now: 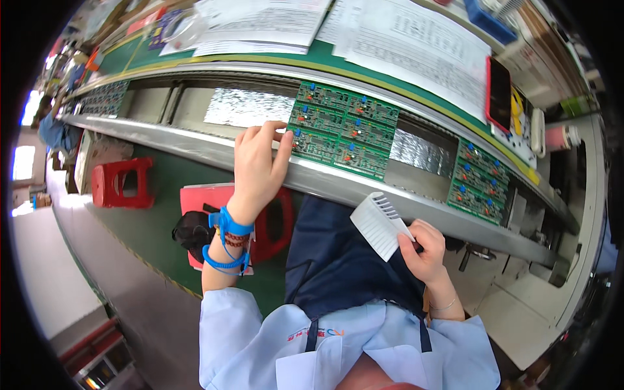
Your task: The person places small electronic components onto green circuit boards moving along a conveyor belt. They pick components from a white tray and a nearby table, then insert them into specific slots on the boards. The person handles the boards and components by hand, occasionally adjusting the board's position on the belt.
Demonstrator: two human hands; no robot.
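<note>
A green circuit board panel [344, 130] with several repeated sections and small blue, orange and white parts lies across the metal rails. At its left edge is my left hand [260, 159], fingers curved and apart, the thumb tip against or just beside the board's edge. The hand wears a blue wrist strap [227, 231] with a coiled cord. My right hand [426, 250] grips a small spiral notepad [379, 227] by its lower right corner, thumb on top. The notepad, with lined pages, is held tilted over my dark apron, just in front of the near rail.
Another green board [479, 182] sits on the rails at right, and one [104, 99] far left. Paper sheets [416, 52] cover the green shelf behind the rails. A red-edged phone [498, 94] lies at its right. Red stools [122, 182] stand on the floor at left.
</note>
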